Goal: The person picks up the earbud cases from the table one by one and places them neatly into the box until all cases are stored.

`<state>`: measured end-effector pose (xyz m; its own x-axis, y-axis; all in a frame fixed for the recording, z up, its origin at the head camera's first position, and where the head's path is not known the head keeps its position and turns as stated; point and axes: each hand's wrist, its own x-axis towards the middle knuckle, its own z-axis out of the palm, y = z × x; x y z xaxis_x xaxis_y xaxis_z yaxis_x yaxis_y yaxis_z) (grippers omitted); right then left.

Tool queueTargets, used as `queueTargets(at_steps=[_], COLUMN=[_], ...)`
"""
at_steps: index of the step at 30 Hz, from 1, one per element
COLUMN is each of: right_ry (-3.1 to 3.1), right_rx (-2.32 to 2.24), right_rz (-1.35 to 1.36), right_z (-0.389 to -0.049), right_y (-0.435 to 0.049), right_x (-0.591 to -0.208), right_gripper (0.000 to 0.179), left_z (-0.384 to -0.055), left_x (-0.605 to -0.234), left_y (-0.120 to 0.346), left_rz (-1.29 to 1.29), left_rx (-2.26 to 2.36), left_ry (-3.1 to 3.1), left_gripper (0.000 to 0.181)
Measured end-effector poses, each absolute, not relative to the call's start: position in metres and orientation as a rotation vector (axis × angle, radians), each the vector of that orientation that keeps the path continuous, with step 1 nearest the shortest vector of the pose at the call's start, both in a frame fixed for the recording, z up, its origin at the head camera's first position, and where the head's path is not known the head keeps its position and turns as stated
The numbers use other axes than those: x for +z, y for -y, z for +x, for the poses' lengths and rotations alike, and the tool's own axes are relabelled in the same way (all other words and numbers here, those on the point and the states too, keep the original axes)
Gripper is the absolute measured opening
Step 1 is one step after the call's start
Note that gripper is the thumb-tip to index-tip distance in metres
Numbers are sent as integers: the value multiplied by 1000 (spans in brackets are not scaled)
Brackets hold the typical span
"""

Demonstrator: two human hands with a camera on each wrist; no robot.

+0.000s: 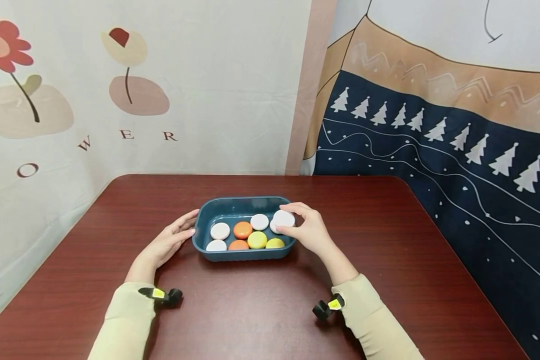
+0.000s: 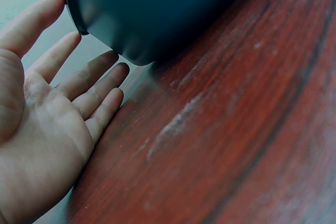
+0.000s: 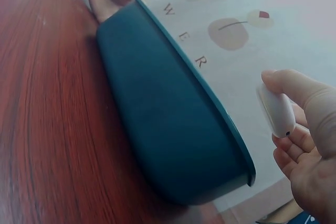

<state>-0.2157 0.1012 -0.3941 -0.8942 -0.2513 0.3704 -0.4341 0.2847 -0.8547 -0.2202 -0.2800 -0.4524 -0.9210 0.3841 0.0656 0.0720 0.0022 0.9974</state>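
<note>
A dark teal tray (image 1: 252, 255) with raised walls stands on the table, holding several round, domed discs. Among them are a white disc (image 1: 220, 231), an orange disc (image 1: 243, 230) and a yellow disc (image 1: 257, 240). My right hand (image 1: 312, 231) pinches another white disc (image 3: 281, 109) between thumb and fingers, above the tray's right end. A small dark hole shows on its edge in the right wrist view. At the tray's left end, my left hand (image 1: 168, 243) touches the rim and outer wall with extended fingertips, palm facing the tray.
The reddish-brown wooden table (image 1: 247, 310) has rounded far corners. Behind it hangs a pale cloth with flowers (image 1: 229, 100), and on the right a dark blue cloth (image 1: 387, 145) with white trees. Each sleeved wrist wears a small black camera (image 1: 174, 298).
</note>
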Motion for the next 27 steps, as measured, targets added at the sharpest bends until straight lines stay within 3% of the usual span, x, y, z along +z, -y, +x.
queueTargets(at_steps=[27], right_ry=[2509], right_rx=[1524], right_rz=[708], right_z=[-231], right_y=[-61], right_x=[-384], right_gripper=[47], left_z=[-222], left_x=[-455], left_y=[281], left_rz=[508], left_rx=[2035], left_ry=[-2032], left_gripper=[59])
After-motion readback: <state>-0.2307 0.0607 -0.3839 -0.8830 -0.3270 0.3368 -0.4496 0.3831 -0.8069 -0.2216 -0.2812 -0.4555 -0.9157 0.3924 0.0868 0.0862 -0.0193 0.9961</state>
